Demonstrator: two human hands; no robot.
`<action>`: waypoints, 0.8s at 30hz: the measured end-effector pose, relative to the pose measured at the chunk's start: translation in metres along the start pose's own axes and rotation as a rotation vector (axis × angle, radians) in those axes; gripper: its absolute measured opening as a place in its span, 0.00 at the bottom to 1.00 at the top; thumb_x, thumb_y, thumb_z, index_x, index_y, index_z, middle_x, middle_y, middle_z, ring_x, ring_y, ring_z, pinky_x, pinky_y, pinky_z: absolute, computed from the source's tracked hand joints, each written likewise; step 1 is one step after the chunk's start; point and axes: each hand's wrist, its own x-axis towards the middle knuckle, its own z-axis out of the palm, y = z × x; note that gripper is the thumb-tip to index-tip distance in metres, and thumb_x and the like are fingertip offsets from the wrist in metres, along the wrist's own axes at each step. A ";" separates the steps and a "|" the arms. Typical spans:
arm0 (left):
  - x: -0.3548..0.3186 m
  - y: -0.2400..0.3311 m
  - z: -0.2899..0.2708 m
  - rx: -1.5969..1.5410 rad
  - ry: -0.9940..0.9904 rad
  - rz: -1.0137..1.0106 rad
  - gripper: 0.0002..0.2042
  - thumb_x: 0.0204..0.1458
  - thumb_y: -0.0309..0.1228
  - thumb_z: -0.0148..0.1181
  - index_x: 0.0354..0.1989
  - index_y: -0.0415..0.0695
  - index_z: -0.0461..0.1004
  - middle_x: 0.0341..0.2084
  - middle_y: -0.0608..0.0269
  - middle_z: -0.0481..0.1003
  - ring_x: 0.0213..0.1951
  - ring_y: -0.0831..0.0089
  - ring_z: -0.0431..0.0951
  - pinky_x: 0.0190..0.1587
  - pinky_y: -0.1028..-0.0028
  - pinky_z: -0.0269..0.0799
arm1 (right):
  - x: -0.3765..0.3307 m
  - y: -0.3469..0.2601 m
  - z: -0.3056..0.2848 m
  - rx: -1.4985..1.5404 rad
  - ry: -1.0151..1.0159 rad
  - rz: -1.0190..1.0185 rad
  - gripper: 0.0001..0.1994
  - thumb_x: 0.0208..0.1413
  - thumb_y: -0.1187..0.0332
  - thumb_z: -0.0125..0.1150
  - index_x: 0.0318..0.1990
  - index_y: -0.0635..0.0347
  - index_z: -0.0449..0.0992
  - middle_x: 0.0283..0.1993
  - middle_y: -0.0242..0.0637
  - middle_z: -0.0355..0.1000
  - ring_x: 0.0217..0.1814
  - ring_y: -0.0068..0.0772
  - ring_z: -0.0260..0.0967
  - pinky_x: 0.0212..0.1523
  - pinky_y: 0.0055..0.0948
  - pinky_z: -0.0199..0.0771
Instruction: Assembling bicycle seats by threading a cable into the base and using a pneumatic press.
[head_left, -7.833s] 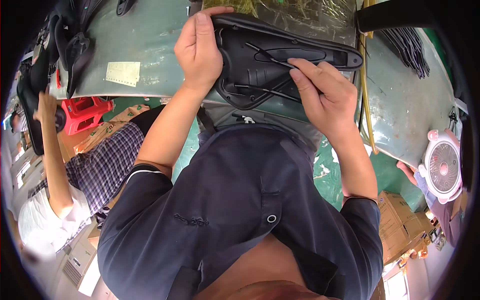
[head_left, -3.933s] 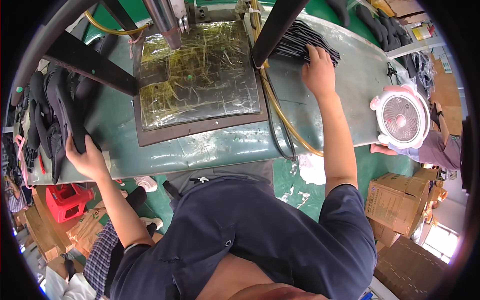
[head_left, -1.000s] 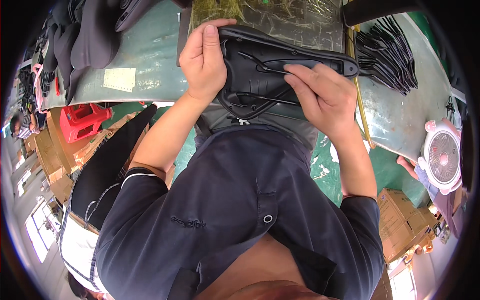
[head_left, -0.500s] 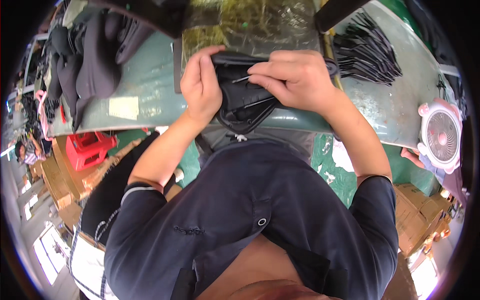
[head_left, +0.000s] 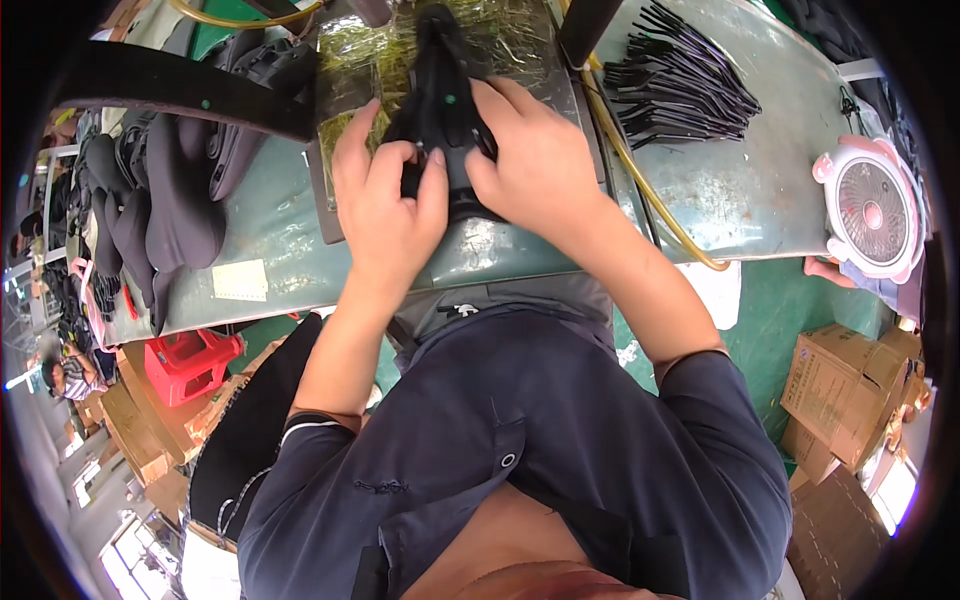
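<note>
A black bicycle saddle [head_left: 447,120] lies on a board wrapped in clear and yellowish film [head_left: 345,65], its narrow nose pointing away from me. My left hand [head_left: 388,205] grips its left rear side, thumb and bent fingers pressed on it. On the other side, my right hand [head_left: 535,160] holds the saddle's right edge, fingers reaching forward and thumb near the middle. Both palms hide much of the wide rear end.
Several dark saddles and covers [head_left: 185,190] are piled at the left of the green table [head_left: 300,240]. Black metal rods [head_left: 690,85] lie at the right, by a yellow hose [head_left: 650,185]. Dark frame bars [head_left: 190,90] cross above. A pink-white fan [head_left: 872,210] stands at the right edge.
The saddle has turned so its nose points away, and has moved forward onto the film-covered board. Both hands have shifted to its sides; the thin rod by my right fingers no longer shows.
</note>
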 end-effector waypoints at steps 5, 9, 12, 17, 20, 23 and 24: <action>0.033 -0.044 0.031 -0.050 0.080 0.005 0.12 0.56 0.28 0.72 0.25 0.37 0.76 0.50 0.45 0.84 0.45 0.46 0.84 0.51 0.56 0.79 | 0.047 0.019 0.031 -0.040 0.116 -0.065 0.17 0.47 0.66 0.68 0.46 0.59 0.80 0.39 0.42 0.78 0.36 0.51 0.82 0.35 0.48 0.84; 0.045 -0.053 0.040 0.000 0.155 0.062 0.12 0.56 0.28 0.73 0.25 0.37 0.76 0.51 0.48 0.84 0.42 0.50 0.85 0.44 0.60 0.81 | 0.061 0.031 0.043 -0.020 0.251 -0.130 0.19 0.50 0.62 0.71 0.49 0.58 0.81 0.40 0.41 0.80 0.36 0.50 0.83 0.35 0.47 0.85; 0.037 -0.057 0.043 -0.030 0.161 0.036 0.10 0.55 0.28 0.73 0.29 0.39 0.77 0.50 0.49 0.84 0.44 0.49 0.85 0.47 0.59 0.81 | 0.055 0.029 0.045 0.027 0.281 -0.040 0.28 0.55 0.53 0.74 0.57 0.64 0.79 0.47 0.47 0.82 0.41 0.53 0.84 0.40 0.46 0.86; 0.033 -0.048 0.038 -0.015 0.187 0.017 0.19 0.53 0.31 0.77 0.49 0.40 0.76 0.59 0.45 0.79 0.57 0.44 0.80 0.60 0.54 0.76 | 0.051 0.029 0.040 0.021 0.264 -0.064 0.40 0.59 0.44 0.73 0.64 0.75 0.74 0.55 0.60 0.80 0.54 0.63 0.80 0.57 0.50 0.81; 0.037 -0.041 0.027 -0.027 0.163 -0.018 0.23 0.51 0.34 0.78 0.53 0.40 0.75 0.61 0.42 0.76 0.60 0.41 0.78 0.63 0.53 0.74 | 0.052 0.027 0.029 0.084 0.250 -0.081 0.40 0.61 0.44 0.72 0.64 0.77 0.73 0.57 0.64 0.78 0.60 0.67 0.76 0.63 0.51 0.76; 0.038 -0.033 0.019 -0.001 -0.039 -0.240 0.19 0.52 0.31 0.74 0.51 0.41 0.78 0.55 0.48 0.80 0.57 0.44 0.80 0.61 0.58 0.77 | 0.047 0.028 0.010 0.181 0.200 -0.092 0.30 0.65 0.56 0.69 0.65 0.71 0.74 0.59 0.61 0.77 0.63 0.66 0.75 0.65 0.52 0.74; 0.041 -0.032 0.015 -0.034 -0.050 -0.255 0.18 0.51 0.30 0.73 0.50 0.40 0.79 0.54 0.51 0.82 0.54 0.49 0.82 0.60 0.59 0.78 | 0.041 0.023 -0.005 0.256 0.167 -0.051 0.24 0.64 0.64 0.67 0.64 0.68 0.76 0.62 0.59 0.77 0.64 0.63 0.74 0.67 0.50 0.74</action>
